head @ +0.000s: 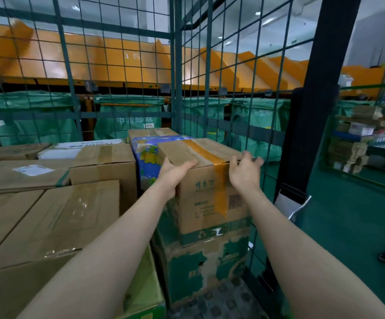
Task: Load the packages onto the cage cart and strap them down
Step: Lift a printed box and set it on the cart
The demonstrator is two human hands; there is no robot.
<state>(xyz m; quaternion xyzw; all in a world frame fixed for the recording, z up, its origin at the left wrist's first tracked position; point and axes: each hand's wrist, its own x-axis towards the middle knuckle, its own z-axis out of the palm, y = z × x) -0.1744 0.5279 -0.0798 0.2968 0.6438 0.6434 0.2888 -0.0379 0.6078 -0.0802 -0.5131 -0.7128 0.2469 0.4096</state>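
Observation:
A brown cardboard box [207,180] sealed with amber tape stands upright on a torn green-printed box [200,261] inside the green wire cage cart [235,88], close to its right mesh wall. My left hand [175,171] grips the box's top left edge, thumb on the near face. My right hand [244,169] is at the top right corner with fingers spread and relaxed, touching the edge. A blue printed box [148,155] stands right behind it. A black strap [320,93] hangs down the cart's right post.
Several taped cardboard boxes [56,215] fill the cart's left side up to about the same height. The studded cart floor [221,300] shows at the bottom. Outside lie green mail bags [129,118], orange chutes, a shelf of parcels [352,139] at right and green floor.

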